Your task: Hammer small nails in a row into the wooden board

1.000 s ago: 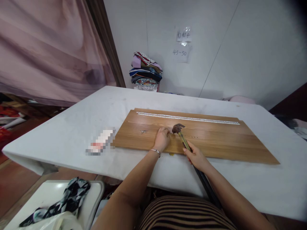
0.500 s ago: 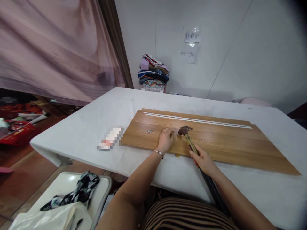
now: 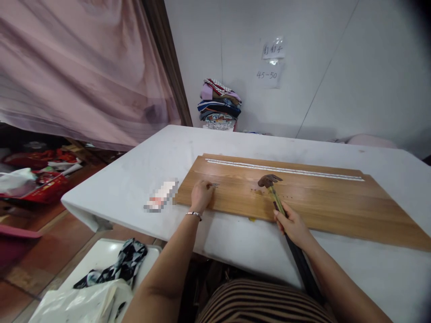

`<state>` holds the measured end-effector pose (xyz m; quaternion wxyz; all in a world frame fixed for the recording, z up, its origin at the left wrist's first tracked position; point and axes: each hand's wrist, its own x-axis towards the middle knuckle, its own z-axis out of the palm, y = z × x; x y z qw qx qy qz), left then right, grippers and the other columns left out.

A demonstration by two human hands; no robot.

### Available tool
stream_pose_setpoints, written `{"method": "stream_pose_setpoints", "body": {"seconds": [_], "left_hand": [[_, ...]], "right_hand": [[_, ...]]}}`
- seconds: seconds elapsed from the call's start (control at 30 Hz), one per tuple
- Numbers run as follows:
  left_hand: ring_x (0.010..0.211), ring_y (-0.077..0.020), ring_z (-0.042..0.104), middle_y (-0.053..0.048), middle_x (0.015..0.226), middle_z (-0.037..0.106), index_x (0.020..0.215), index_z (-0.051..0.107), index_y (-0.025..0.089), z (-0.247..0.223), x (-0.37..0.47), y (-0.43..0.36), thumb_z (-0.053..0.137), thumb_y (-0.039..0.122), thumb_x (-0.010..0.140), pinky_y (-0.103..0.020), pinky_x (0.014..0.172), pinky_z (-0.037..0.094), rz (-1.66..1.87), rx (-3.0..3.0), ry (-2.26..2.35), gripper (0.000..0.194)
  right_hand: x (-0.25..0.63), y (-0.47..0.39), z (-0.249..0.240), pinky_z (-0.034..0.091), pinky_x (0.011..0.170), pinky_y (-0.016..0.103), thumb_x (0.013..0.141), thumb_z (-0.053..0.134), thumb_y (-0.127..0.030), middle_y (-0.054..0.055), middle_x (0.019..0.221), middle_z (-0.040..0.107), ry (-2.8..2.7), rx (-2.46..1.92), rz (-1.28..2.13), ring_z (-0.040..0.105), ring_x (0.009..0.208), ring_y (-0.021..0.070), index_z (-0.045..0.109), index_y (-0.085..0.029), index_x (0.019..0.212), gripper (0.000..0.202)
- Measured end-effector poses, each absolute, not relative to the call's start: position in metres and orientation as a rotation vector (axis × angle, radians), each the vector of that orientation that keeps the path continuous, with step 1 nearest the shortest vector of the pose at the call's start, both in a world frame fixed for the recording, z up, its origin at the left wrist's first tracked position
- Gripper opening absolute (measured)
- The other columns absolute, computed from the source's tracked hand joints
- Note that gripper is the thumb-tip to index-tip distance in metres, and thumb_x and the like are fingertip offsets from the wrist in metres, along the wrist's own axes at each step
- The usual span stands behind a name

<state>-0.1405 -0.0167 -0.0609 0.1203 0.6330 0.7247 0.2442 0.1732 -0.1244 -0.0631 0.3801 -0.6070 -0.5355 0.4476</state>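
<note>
A wooden board (image 3: pixel 313 211) lies on the white-covered table. On its left part, my left hand (image 3: pixel 202 195) reaches a small pile of nails (image 3: pixel 216 185), thumb and fingertips pinched together at the pile's edge, apparently on a nail. My right hand (image 3: pixel 292 224) is wrapped around the handle of a claw hammer (image 3: pixel 268 181). The hammer's rusty head hovers over the middle of the board, and its dark lower handle points back toward my body. A row of small nails (image 3: pixel 287 197) runs across the board beside and behind the hammer.
White measuring strips (image 3: pixel 286 171) lie along the board's far side. A blurred flat item (image 3: pixel 161 196) is left of the board on the table (image 3: pixel 114 179). Folded cloths (image 3: pixel 220 105) are stacked by the wall. A white stool (image 3: pixel 101 251) with patterned fabric stands at lower left.
My left hand has moved left along the board, from beside the hammer head to the nail pile. My right hand still holds the hammer in much the same place. The view has shifted slightly.
</note>
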Motion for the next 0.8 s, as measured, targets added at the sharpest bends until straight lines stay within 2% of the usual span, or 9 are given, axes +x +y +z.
{"method": "stream_pose_setpoints", "body": {"seconds": [0.17,0.43,0.63,0.8], "left_hand": [[0.1,-0.0218,0.062,-0.008,0.104,0.069,0.091,0.075,0.02,-0.052,-0.134,-0.013,0.053,0.026,0.086,-0.03,0.082,0.048,0.534,1.913,2.121,0.023],[0.093,-0.0254,0.064,-0.014,0.104,0.068,0.095,0.07,0.016,-0.056,-0.129,-0.005,0.036,0.02,0.092,-0.034,0.073,0.049,0.239,2.149,2.172,0.034],[0.099,-0.0244,0.062,-0.013,0.103,0.065,0.095,0.066,0.017,-0.07,-0.13,-0.007,0.032,0.018,0.095,-0.033,0.08,0.048,0.276,2.266,2.196,0.034],[0.098,-0.0244,0.062,-0.012,0.099,0.065,0.096,0.064,0.017,-0.074,-0.133,-0.007,0.033,0.022,0.096,-0.033,0.083,0.048,0.33,2.266,2.204,0.031]], "right_hand": [[0.177,-0.124,-0.067,0.036,0.038,0.023,0.08,0.055,-0.049,-0.01,0.048,0.046,-1.335,-1.542,1.154,0.042,0.037,0.0109,0.054,-0.018,0.113,0.045],[0.186,-0.117,-0.073,0.034,0.035,0.022,0.078,0.057,-0.048,-0.009,0.045,0.045,-1.274,-1.473,1.158,0.038,0.034,0.0087,0.051,-0.022,0.087,0.029],[0.191,-0.107,-0.078,0.038,0.031,0.022,0.07,0.063,-0.052,-0.007,0.061,0.051,-1.089,-1.352,1.223,0.044,0.039,0.0079,0.045,-0.023,0.078,0.035],[0.191,-0.103,-0.077,0.038,0.03,0.021,0.069,0.063,-0.052,-0.008,0.061,0.051,-1.063,-1.327,1.227,0.045,0.038,0.0069,0.041,-0.023,0.077,0.037]]}}
